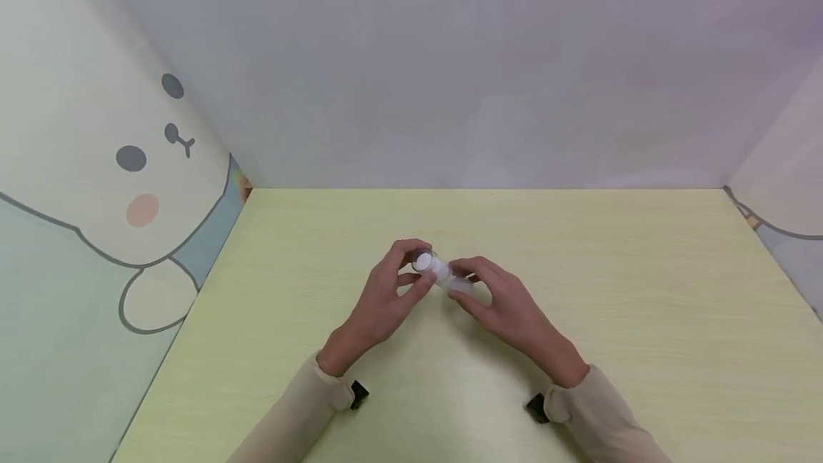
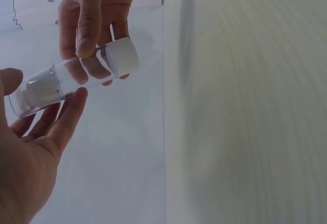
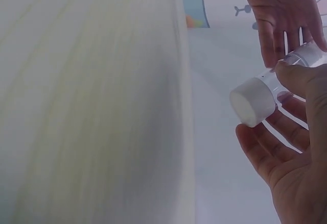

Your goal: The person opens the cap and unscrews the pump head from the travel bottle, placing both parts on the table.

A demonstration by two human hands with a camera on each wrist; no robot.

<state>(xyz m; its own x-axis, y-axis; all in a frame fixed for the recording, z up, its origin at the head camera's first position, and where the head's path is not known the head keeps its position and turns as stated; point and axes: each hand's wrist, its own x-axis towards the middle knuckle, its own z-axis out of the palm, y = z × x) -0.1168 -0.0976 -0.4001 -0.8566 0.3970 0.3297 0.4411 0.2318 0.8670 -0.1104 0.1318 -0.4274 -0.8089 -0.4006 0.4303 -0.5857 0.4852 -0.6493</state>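
A clear cylindrical bottle (image 1: 441,271) is held tilted above the table between both hands. It has a white end piece (image 2: 124,57) at one end and a white part inside clear plastic (image 2: 43,90) at the other. My left hand (image 1: 384,297) grips the end with the enclosed white part, thumb on one side and fingers on the other. My right hand (image 1: 512,307) holds the clear section beside the white end piece. In the right wrist view, that white end (image 3: 250,104) points toward the table side. Whether the bottle contains anything I cannot tell.
A pale wood-grain table (image 1: 617,263) lies beneath the hands. A plain light wall (image 1: 482,77) stands at the back, and a cartoon-printed panel (image 1: 83,184) stands on the left. Black wrist pieces (image 1: 539,408) show at both cuffs.
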